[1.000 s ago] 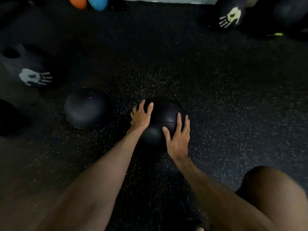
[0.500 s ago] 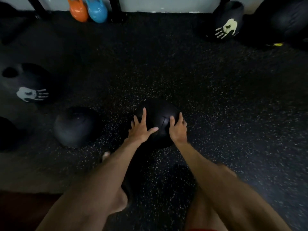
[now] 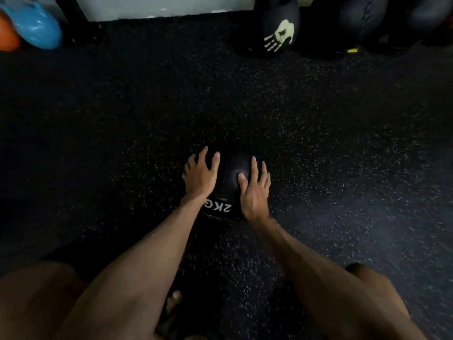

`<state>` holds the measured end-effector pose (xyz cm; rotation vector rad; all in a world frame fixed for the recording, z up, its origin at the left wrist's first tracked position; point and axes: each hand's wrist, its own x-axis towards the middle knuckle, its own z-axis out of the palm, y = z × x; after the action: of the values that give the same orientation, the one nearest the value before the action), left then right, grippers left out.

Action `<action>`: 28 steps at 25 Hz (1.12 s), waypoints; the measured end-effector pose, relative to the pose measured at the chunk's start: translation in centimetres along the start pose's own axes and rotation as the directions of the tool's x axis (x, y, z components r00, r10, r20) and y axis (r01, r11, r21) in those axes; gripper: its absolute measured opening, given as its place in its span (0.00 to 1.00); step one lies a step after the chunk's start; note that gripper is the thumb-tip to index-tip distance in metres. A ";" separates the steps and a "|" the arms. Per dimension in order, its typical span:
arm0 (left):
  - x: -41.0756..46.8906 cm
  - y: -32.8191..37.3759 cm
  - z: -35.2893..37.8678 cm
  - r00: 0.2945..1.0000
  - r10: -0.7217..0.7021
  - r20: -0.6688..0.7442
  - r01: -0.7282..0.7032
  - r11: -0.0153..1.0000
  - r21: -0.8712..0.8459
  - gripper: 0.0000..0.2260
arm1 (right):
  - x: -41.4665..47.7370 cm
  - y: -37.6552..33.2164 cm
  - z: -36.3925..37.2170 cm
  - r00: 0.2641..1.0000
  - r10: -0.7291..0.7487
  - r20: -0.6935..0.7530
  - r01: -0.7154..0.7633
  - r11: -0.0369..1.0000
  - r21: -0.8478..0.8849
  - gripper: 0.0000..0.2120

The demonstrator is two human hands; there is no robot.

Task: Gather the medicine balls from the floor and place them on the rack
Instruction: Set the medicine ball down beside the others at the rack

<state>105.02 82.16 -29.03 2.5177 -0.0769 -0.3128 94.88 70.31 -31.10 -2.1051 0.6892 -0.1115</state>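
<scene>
Near edge: both bare forearms reach fwd from bottom of frame, knees at either side, toes (image 3: 174, 300) just visible btwn them. Mid-frame: black ball (image 3: 231, 185) sits on the dark speckled floor (image 3: 343, 192), white "2KG" print facing cam, seam running up its middle. Left hand (image 3: 199, 177) flat on ball's left side, fingers spread. Right hand (image 3: 255, 190) flat on right side, fingers spread, thumb pressed near the seam. Can't tell if ball is off the floor. Far right: another black ball w/ pale handprint logo (image 3: 279, 33) by the wall, more dark balls (image 3: 362, 18) beside it, blurry. Far left: blue kettlebell (image 3: 36, 28) + orange one (image 3: 7, 35) next to a dark post (image 3: 73, 15).
</scene>
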 end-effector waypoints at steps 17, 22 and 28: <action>18.1 4.2 -3.6 0.929 -0.128 0.348 0.161 0.984 -0.070 0.34 | 9.8 -6.2 3.0 0.994 0.013 -0.108 -0.025 0.993 -0.111 0.43; 20.6 7.0 -1.4 0.985 -0.033 0.167 0.060 0.985 -0.161 0.29 | 19.6 -6.1 0.2 0.983 0.179 -0.052 -0.181 0.982 -0.050 0.40; 21.0 7.5 2.8 0.996 0.050 0.075 -0.023 0.945 -0.326 0.39 | 36.0 -7.1 -3.1 0.925 0.375 -0.064 -0.380 0.917 -0.124 0.31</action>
<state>124.84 71.82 -31.33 2.1731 -0.0964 -0.3812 127.23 52.80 -29.85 -2.0580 1.1422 0.1126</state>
